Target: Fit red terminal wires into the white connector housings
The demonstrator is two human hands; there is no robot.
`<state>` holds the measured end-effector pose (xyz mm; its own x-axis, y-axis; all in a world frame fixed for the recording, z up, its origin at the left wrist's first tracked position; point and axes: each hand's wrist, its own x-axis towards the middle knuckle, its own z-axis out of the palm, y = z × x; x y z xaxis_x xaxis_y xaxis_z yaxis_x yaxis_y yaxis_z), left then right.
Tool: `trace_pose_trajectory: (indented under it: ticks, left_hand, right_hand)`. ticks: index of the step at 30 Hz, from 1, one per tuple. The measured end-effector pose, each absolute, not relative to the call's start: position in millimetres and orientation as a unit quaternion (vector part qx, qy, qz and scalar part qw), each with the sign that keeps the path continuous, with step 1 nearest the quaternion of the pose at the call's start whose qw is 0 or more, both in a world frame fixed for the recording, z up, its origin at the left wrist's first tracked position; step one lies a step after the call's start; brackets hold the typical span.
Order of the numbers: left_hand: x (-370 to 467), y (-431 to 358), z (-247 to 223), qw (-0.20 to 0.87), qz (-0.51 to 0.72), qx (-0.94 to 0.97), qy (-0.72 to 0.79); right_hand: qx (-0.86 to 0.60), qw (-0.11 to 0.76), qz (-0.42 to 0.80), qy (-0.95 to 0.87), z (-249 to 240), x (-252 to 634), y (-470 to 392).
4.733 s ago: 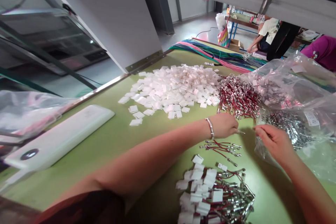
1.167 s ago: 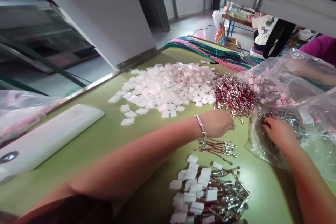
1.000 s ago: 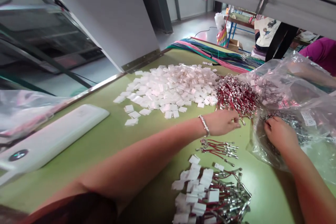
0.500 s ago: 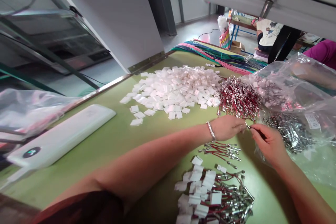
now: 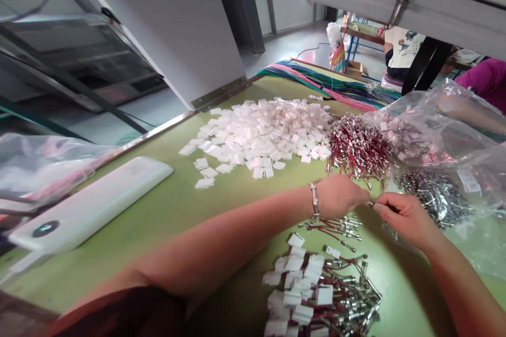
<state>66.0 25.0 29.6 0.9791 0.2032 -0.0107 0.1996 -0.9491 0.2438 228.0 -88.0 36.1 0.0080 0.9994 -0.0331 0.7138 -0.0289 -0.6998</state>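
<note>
My left hand [image 5: 343, 196], with a bracelet at its wrist, has its fingers closed on something small that I cannot make out. Meeting it fingertip to fingertip is my right hand [image 5: 403, 216], pinched on a tiny metallic end. Behind them lies a heap of short red wires with metal ends [image 5: 358, 146]. A small row of similar wires [image 5: 336, 227] lies just below my left hand. Nearer to me, wires with white connectors [image 5: 304, 289] form a pile. Loose white connectors [image 5: 264, 129] are heaped at the middle back.
Clear bags [image 5: 470, 181] with metal parts [image 5: 435, 195] lie at the right. A white elongated device [image 5: 95, 202] rests at the left. Long coloured wires [image 5: 328, 81] run along the back edge. Two people sit beyond, one in a purple sleeve [image 5: 484, 81].
Both hands have moved slightly down, toward the small row of wires. My left hand has turned a little, its fingers pointing more downward. The meeting fingertips remain close together.
</note>
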Motion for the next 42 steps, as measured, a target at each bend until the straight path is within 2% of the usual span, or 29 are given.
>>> trace_pose_trajectory:
  ticks: [6,9,12,16,21,25,27,30,34,36,42]
  left_hand:
    - [69,22,29,0.096,-0.039,0.990,0.099]
    - [68,25,25,0.130,0.009,0.987,0.096]
    - [66,27,22,0.175,0.056,0.980,0.071]
    - [66,25,26,0.123,-0.009,0.990,0.068]
    - [67,20,35,0.106,-0.017,0.992,0.074]
    - [67,22,38,0.091,-0.059,0.990,0.095]
    - [65,24,42,0.085,-0.098,0.984,0.120]
    - [61,26,51,0.117,-0.140,0.971,0.153]
    - [56,26,58,0.162,-0.141,0.970,0.118]
    - [57,27,58,0.163,-0.142,0.969,0.116]
    - [60,32,56,0.147,-0.118,0.969,0.161]
  right_hand:
    - [-0.681,0.242,0.316,-0.615,37,228,-88]
    - [-0.676,0.255,0.330,-0.607,39,229,-90]
    - [-0.662,0.239,0.280,-0.653,40,228,-91]
    - [-0.658,0.183,0.231,-0.693,37,224,-91]
    - [-0.673,0.236,0.287,-0.640,34,219,-90]
    - [-0.685,0.215,0.301,-0.627,30,226,-81]
    - [-0.707,0.211,0.241,-0.631,26,232,-70]
    - [-0.747,0.197,0.071,-0.631,15,235,-52]
    - [-0.763,0.067,-0.070,-0.639,-2,227,-42]
    - [-0.760,0.040,-0.106,-0.640,-5,224,-44]
    - [-0.736,0.120,-0.099,-0.659,-6,232,-49]
